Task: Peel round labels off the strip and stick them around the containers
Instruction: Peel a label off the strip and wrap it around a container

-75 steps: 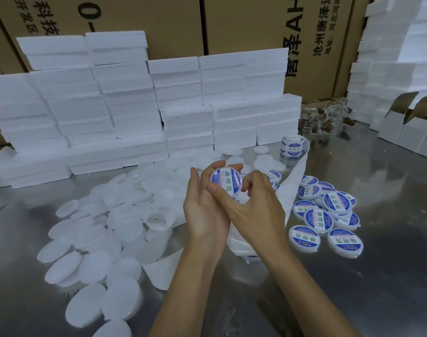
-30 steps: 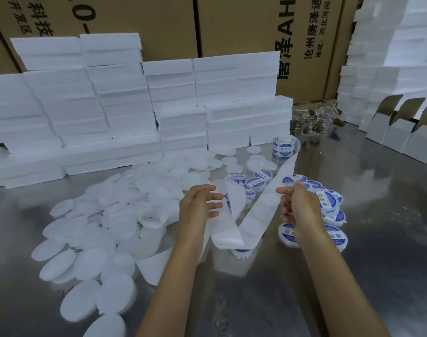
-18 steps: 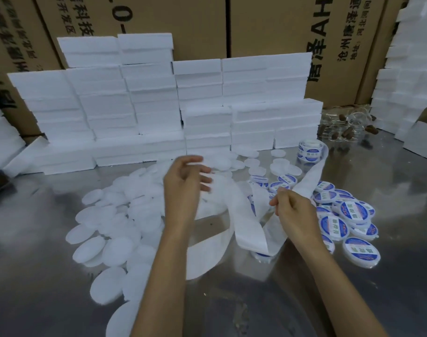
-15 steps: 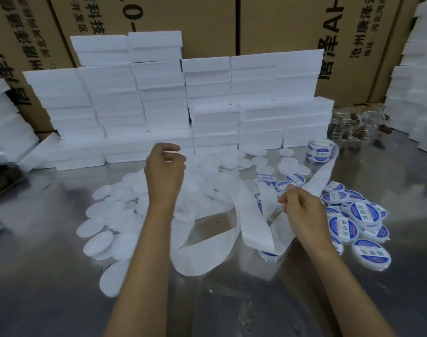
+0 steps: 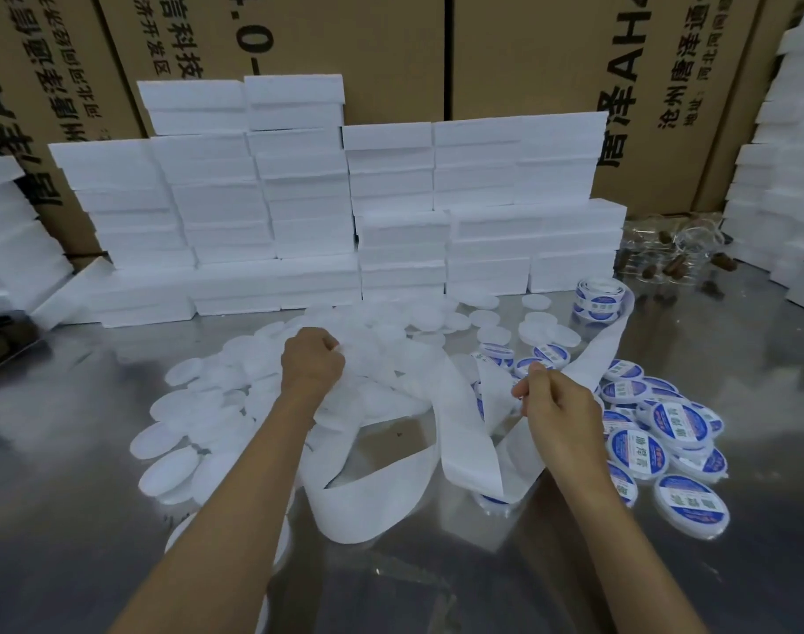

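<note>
White strip (image 5: 464, 432) pinched in right hand (image 5: 558, 404).

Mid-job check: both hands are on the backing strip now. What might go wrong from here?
1. The spent strip loops loosely across the table between the left hand and right hand; pulling may drag it over the unlabeled white containers and scatter them.
2. The strip runs back to the label roll, which stands free; a hard tug may topple or pull it.
3. The labeled containers lie piled by the right wrist and may be knocked.
</note>
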The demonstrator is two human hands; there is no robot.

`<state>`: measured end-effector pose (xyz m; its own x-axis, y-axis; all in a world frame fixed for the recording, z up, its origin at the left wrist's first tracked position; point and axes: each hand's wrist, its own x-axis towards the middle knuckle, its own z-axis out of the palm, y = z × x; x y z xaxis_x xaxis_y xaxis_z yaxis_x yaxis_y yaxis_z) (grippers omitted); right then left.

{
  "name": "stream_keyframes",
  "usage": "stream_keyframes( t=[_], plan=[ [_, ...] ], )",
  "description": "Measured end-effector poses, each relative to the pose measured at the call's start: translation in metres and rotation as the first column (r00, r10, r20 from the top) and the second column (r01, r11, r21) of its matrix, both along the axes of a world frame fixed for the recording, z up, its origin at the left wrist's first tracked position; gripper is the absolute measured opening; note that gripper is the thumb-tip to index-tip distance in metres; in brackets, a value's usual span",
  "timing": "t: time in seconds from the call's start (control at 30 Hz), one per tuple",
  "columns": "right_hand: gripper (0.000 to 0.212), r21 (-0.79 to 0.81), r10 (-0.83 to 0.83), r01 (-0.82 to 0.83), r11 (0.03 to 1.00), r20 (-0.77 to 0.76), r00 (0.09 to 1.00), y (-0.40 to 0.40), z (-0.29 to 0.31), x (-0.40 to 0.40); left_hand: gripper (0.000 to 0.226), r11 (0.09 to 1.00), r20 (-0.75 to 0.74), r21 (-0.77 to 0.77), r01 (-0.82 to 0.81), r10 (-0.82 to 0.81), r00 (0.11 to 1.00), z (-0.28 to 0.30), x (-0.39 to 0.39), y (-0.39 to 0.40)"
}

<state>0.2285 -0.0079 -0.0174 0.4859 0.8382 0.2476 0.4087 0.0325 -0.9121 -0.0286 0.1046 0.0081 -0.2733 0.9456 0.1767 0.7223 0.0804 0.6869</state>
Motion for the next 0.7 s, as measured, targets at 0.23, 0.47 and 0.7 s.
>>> stream_keyframes(
  t=[0.23,0.47,0.7],
  plan=[
    [0.043,0.009,0.155,-0.161,0.987,-0.336,0.929,-0.006,0.017,-0.007,0.013,0.891,0.319,0.387,0.238,-0.372,0.872,0.049,0.030,-0.054],
    [0.034,0.192,0.471,-0.487,0.852,-0.688,0.552,-0.020,0.029,-0.011,0.034,0.686,0.220,0.461,0.564,-0.704,0.676,0.041,0.096,-0.114],
    [0.031,0.216,0.533,-0.506,0.835,-0.542,0.649,-0.025,0.025,-0.004,0.034,0.717,0.592,0.393,0.575,-0.676,0.438,0.025,0.124,-0.128]
  ],
)
